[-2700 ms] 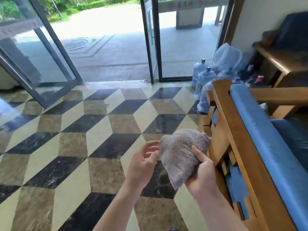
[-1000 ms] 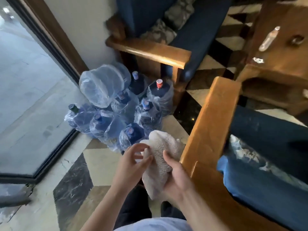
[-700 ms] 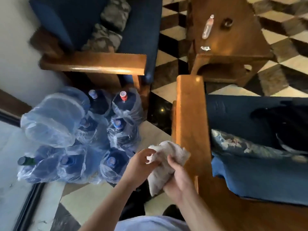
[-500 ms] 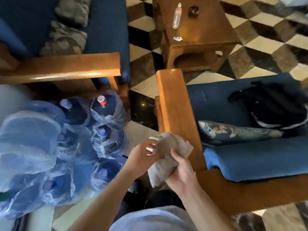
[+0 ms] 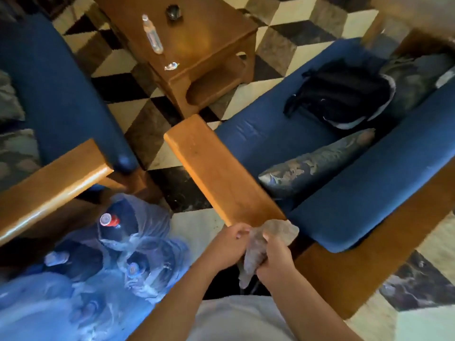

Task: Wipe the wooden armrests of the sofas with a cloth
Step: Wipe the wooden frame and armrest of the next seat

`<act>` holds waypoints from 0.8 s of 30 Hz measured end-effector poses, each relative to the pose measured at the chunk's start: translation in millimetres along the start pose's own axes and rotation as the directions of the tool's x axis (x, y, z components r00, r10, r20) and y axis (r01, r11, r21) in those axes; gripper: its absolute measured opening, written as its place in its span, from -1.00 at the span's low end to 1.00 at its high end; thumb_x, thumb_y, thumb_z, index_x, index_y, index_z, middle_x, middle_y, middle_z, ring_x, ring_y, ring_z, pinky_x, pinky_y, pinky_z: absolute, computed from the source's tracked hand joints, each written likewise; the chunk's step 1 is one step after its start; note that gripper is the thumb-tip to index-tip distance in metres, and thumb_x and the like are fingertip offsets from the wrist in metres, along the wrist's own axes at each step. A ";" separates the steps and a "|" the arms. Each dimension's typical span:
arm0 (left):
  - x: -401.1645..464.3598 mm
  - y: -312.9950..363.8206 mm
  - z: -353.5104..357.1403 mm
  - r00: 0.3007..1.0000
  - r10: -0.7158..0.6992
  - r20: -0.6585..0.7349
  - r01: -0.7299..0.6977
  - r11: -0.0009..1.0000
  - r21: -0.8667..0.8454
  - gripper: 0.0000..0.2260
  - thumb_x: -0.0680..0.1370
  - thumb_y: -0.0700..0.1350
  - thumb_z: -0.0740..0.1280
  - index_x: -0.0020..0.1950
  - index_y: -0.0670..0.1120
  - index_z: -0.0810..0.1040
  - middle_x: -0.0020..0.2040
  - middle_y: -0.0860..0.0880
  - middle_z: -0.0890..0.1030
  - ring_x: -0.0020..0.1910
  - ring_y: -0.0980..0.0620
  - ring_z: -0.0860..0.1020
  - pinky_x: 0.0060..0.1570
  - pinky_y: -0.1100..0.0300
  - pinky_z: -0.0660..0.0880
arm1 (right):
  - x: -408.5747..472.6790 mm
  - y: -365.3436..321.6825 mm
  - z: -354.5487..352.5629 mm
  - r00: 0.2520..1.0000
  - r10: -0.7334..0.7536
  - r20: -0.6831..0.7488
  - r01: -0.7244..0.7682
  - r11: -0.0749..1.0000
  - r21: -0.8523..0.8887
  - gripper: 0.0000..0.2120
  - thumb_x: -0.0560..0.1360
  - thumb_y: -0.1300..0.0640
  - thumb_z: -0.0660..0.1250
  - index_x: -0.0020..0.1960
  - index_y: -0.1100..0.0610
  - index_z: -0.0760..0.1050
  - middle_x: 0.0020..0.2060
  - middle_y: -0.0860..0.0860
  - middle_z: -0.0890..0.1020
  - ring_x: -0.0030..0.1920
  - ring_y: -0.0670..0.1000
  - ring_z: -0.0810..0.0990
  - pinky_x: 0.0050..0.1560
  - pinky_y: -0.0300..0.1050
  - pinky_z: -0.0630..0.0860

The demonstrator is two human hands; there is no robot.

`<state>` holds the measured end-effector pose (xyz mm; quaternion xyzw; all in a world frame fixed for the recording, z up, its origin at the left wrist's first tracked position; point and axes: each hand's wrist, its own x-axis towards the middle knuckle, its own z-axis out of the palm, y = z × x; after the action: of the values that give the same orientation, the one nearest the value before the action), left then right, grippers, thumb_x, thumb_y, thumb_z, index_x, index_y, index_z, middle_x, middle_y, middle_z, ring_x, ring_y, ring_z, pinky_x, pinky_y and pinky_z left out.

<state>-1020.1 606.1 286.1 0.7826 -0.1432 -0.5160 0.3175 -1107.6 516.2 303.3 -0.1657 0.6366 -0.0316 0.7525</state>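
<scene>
Wood on both sides of you: the far sofa's armrest [image 5: 53,183] sits at the left, well apart from your hands, and the near armrest [image 5: 221,173] runs up the middle. Go left to right. Your left hand [image 5: 227,244] pinches the cloth's edge with curled fingers. The cloth [image 5: 264,242] is bunched between both hands, its top touching or just over the near end of the near armrest; the blur won't let you tell which. Your right hand [image 5: 275,257] grips the cloth's lower part, fingers wrapped round it.

What matters: the near armrest's long axis runs from your hands away and up-left toward the coffee table [image 5: 197,40]. The cloth already sits at its near end, so a wipe likely goes straight forward along that axis. The right hand has the fuller hold and is on the armrest's side, so it looks the natural one to push. The water jugs [image 5: 115,247] crowd the floor left of you, below the far armrest.
</scene>
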 end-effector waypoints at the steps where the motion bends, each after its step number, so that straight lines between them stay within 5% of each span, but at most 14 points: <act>1: 6.7 5.2 -2.0 0.997 -0.017 0.070 0.016 1.000 0.010 -0.77 0.46 0.30 0.21 0.05 0.38 0.58 0.16 0.18 0.66 0.09 0.23 0.59 0.07 0.26 0.54 | 2.2 -2.1 2.1 0.999 0.018 -0.030 -0.016 0.998 0.059 -0.65 0.69 0.20 0.22 0.37 0.41 0.46 0.28 0.34 0.60 0.37 0.34 0.55 0.35 0.20 0.46; 3: 22.1 11.6 -6.2 0.982 -0.052 0.182 0.044 0.998 0.046 -0.81 0.53 0.21 0.24 0.04 0.42 0.61 0.13 0.20 0.67 0.13 0.20 0.61 0.12 0.17 0.57 | 8.7 -4.4 7.1 0.994 0.063 -0.091 -0.044 0.980 0.195 -0.76 0.69 0.15 0.25 0.14 0.33 0.57 0.05 0.32 0.63 0.22 0.34 0.60 0.40 0.25 0.45; 6: 44.9 18.9 -16.0 0.971 -0.050 0.235 0.021 0.992 0.122 -0.77 0.60 0.10 0.28 0.23 0.28 0.59 0.18 0.17 0.66 0.18 0.17 0.59 0.16 0.18 0.54 | 12.5 -4.3 17.3 0.981 0.108 -0.160 -0.039 0.924 0.381 -0.79 0.65 0.12 0.33 0.01 0.28 0.57 0.01 0.29 0.66 0.03 0.27 0.64 0.31 0.26 0.52; 8: 68.3 22.9 -21.6 0.933 -0.054 0.357 -0.009 0.985 0.173 -0.71 0.62 0.05 0.33 0.35 0.19 0.55 0.28 0.11 0.63 0.26 0.12 0.57 0.30 0.10 0.51 | 19.1 -2.7 27.5 0.964 0.142 -0.225 0.005 0.836 0.549 -0.79 0.64 0.11 0.35 0.00 0.28 0.56 -0.06 0.24 0.66 -0.08 0.19 0.64 0.16 0.17 0.58; 10: 85.9 20.7 -28.9 0.860 -0.094 0.502 -0.041 0.967 0.252 -0.62 0.64 0.07 0.33 0.46 0.12 0.48 0.39 0.10 0.55 0.34 0.14 0.49 0.36 0.24 0.41 | 28.3 6.7 44.7 0.932 0.189 -0.309 0.070 0.743 0.665 -0.77 0.65 0.08 0.35 0.02 0.26 0.57 -0.11 0.19 0.67 -0.14 0.12 0.65 -0.10 0.02 0.60; 12: 104.7 16.0 -32.0 0.785 -0.104 0.611 -0.111 0.947 0.303 -0.58 0.66 0.07 0.32 0.52 0.04 0.44 0.39 0.10 0.49 0.34 0.20 0.42 0.19 0.52 0.31 | 44.1 22.8 57.4 0.902 0.204 -0.380 0.153 0.673 0.724 -0.73 0.69 0.06 0.28 0.15 0.27 0.59 0.02 0.25 0.68 -0.02 0.11 0.67 0.00 -0.01 0.62; 15: 120.8 9.5 -38.5 0.678 -0.072 0.732 -0.196 0.942 0.274 -0.59 0.66 0.04 0.33 0.51 0.04 0.44 0.36 0.12 0.49 0.32 0.24 0.40 0.04 0.64 0.26 | 58.9 40.2 69.7 0.858 0.240 -0.453 0.250 0.576 0.779 -0.69 0.75 0.10 0.12 0.25 0.29 0.52 0.38 0.39 0.50 0.26 0.25 0.56 0.30 -0.05 0.47; 17: 133.0 -0.6 -26.0 0.591 -0.222 0.776 -0.084 0.940 0.332 -0.68 0.68 -0.07 0.30 0.44 0.06 0.49 0.32 0.06 0.54 0.25 0.20 0.49 0.05 0.58 0.34 | 70.6 52.6 76.3 0.803 0.282 -0.525 0.284 0.593 0.753 -0.64 0.72 0.05 0.21 0.33 0.31 0.52 0.32 0.36 0.58 0.27 0.26 0.60 0.34 0.09 0.52; 20: 127.8 -12.6 -11.7 0.441 -0.315 0.840 0.226 0.945 0.235 -0.74 0.67 -0.11 0.24 0.34 0.01 0.56 0.25 -0.08 0.62 0.20 0.04 0.59 0.20 0.28 0.45 | 79.4 66.3 78.0 0.684 0.253 -0.684 0.353 0.706 0.614 -0.77 0.65 -0.03 0.34 0.10 0.13 0.63 -0.08 0.04 0.71 -0.03 0.05 0.69 -0.06 -0.05 0.59; 22: 128.2 -24.9 2.8 0.419 -0.343 0.841 0.383 0.906 0.178 -0.57 0.60 0.06 0.30 0.43 -0.08 0.54 0.29 -0.14 0.59 0.27 -0.09 0.52 0.29 0.08 0.37 | 88.7 61.5 76.7 0.624 0.179 -0.760 0.380 0.780 0.497 -0.81 0.65 -0.06 0.34 -0.09 -0.01 0.56 -0.14 -0.06 0.68 -0.01 0.06 0.68 0.03 -0.01 0.57; 24: 130.2 -29.1 14.0 0.476 -0.365 0.800 0.458 0.880 0.129 -0.52 0.57 0.16 0.35 0.40 -0.08 0.60 0.30 -0.08 0.62 0.32 -0.06 0.54 0.32 0.11 0.39 | 103.6 55.9 76.4 0.578 0.071 -0.813 0.411 0.835 0.365 -0.76 0.65 -0.12 0.31 -0.12 -0.02 0.53 -0.13 -0.05 0.67 0.08 0.15 0.67 0.10 0.02 0.51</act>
<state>-980.2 551.4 170.3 0.4559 -0.0522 -0.8798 0.1239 -1023.3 558.1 199.2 0.0123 0.8511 -0.3476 0.3933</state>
